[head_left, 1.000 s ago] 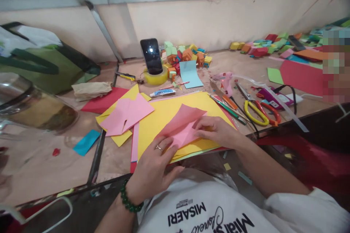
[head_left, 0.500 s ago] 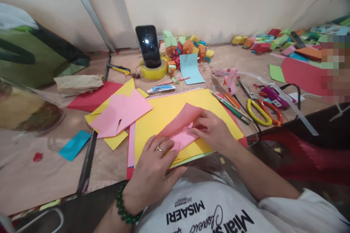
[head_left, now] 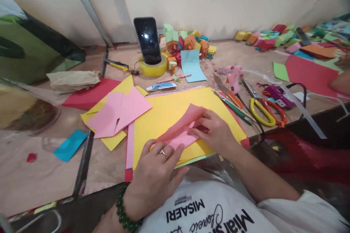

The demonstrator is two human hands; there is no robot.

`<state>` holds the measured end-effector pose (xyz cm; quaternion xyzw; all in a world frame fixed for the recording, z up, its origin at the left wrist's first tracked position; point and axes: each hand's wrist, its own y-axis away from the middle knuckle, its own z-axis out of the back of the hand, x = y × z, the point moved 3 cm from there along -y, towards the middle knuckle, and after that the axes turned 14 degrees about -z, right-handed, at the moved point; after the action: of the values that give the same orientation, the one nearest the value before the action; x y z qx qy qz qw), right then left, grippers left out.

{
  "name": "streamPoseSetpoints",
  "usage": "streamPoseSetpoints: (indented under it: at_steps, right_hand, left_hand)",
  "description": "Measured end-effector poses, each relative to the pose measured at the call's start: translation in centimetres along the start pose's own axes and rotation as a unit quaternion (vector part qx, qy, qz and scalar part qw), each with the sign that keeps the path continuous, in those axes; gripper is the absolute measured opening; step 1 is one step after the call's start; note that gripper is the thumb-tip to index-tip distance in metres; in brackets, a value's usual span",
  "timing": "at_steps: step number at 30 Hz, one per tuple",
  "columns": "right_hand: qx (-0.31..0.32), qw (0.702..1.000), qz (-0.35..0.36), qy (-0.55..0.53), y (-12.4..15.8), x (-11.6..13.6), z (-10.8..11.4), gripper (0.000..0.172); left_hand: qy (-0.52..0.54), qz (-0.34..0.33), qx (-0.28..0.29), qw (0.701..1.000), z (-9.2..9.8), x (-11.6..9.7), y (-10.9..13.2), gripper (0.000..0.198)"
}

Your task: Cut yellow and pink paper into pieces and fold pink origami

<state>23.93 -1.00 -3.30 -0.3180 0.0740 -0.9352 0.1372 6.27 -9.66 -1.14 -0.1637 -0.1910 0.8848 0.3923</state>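
A pink sheet of paper (head_left: 180, 123) lies partly folded on a stack of yellow paper (head_left: 161, 111), its upper side curling up. At the right end of the fold, my right hand (head_left: 212, 129) pinches the pink paper between thumb and fingers. My left hand (head_left: 155, 171), with a ring and a green bead bracelet, holds the lower left end down, its fingers close together and curled over the paper. Its fingertips are partly hidden. Cut pink pieces (head_left: 109, 114) with a small slot rest on yellow paper to the left.
Scissors (head_left: 262, 111), a pink glue gun (head_left: 232, 76) and a purple device (head_left: 279, 96) lie to the right. A phone (head_left: 147, 40) stands in a tape roll (head_left: 153, 67) before folded paper boxes (head_left: 188, 43). Another person's hand (head_left: 340, 83) shows at the right edge.
My left hand's fingers have shifted slightly on the pink paper, covering more of its lower edge. My right hand keeps its pinch. The view has tilted down slightly.
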Motion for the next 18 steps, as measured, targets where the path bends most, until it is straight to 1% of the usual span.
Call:
streamPoseSetpoints:
  at_steps: [14, 18]
  right_hand:
    - [0.002, 1.000, 0.011, 0.008, 0.08, 0.02, 0.01, 0.028]
    - [0.013, 1.000, 0.001, 0.013, 0.06, 0.23, 0.07, 0.030]
  left_hand:
    - [-0.023, -0.005, 0.008, 1.000, -0.18, 0.09, -0.11, 0.021]
    - [-0.030, -0.008, 0.030, 0.999, -0.39, -0.14, -0.09, 0.022]
